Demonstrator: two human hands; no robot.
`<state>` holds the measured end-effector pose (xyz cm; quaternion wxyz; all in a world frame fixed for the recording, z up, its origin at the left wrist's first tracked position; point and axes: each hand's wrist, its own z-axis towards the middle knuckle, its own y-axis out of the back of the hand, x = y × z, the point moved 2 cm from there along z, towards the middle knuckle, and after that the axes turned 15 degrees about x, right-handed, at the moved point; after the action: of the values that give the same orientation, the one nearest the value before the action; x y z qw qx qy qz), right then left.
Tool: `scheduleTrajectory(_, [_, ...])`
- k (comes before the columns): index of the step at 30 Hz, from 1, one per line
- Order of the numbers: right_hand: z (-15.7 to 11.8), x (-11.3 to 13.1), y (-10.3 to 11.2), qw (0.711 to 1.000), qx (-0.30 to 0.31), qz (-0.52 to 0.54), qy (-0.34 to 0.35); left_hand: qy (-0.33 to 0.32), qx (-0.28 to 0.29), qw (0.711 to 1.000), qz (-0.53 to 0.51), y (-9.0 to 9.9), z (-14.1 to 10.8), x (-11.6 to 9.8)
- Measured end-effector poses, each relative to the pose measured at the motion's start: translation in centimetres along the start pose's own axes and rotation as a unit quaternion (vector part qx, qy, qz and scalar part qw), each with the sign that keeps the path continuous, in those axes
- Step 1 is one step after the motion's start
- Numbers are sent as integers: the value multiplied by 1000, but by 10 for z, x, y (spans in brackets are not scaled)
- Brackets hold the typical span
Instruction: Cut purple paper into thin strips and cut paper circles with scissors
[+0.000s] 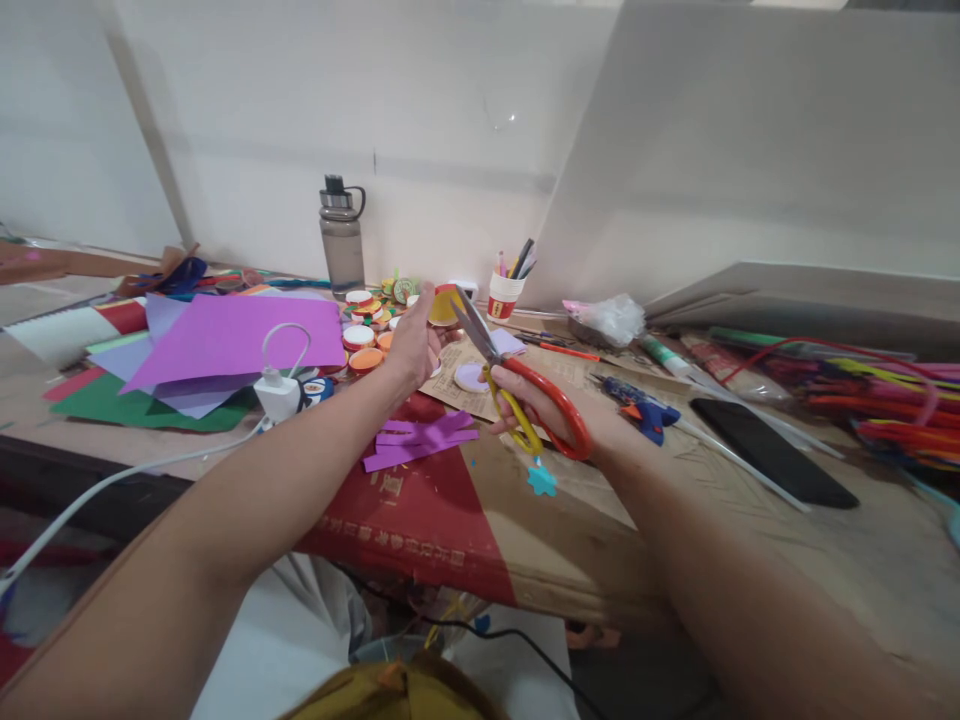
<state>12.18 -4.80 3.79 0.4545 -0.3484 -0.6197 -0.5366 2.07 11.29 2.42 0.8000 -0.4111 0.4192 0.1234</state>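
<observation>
My left hand (414, 345) is closed on a small yellow piece with a red edge (444, 308), held up over the table. A pair of scissors (480, 335) with one red and one yellow handle is in my right hand (525, 395), its blades pointing up and left, close to the yellow piece. From the yellow handle hangs a turquoise star-shaped tag (541, 479). Below my hands lie several purple strips (420, 440) on red and brown cardboard. A round pale lilac disc (471, 377) rests behind the scissors.
Purple, lilac and green sheets (240, 335) lie at left beside a white charger (277, 395). Behind are a water bottle (343, 240), several round orange and white pieces (366, 360) and a pen cup (505, 295). To the right are a glue gun (645, 408), a black phone (772, 452) and colourful pipe cleaners (892, 405).
</observation>
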Motion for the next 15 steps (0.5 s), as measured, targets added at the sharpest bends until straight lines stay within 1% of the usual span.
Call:
scheduleTrajectory(2, [-2, 3, 6, 997, -9, -72, 5, 20, -29, 999, 33, 4, 0, -1])
scheduleTrajectory(3, [-3, 4, 12, 993, -33, -111, 3, 29, -37, 998, 52, 6, 0, -1])
scheduleTrajectory(4, [-4, 5, 18, 985, -73, -159, 0, 37, -40, 996, 71, 8, 0, -1])
scheduleTrajectory(6, [-6, 5, 33, 952, -159, -262, -8, 51, -33, 993, 103, 9, -1, -2])
scheduleTrajectory(8, [-7, 4, 44, 910, -203, -362, -26, 62, -21, 990, 122, 8, -3, -2])
scheduleTrajectory(10, [-8, 3, 52, 870, -212, -442, -58, 65, -24, 989, 131, 7, -3, -1])
scheduleTrajectory(12, [-7, 0, 54, 840, -210, -492, -90, 65, -34, 988, 135, 7, -3, 0])
scheduleTrajectory(15, [-6, -2, 53, 821, -202, -522, -112, 61, -39, 987, 145, 7, -2, 1])
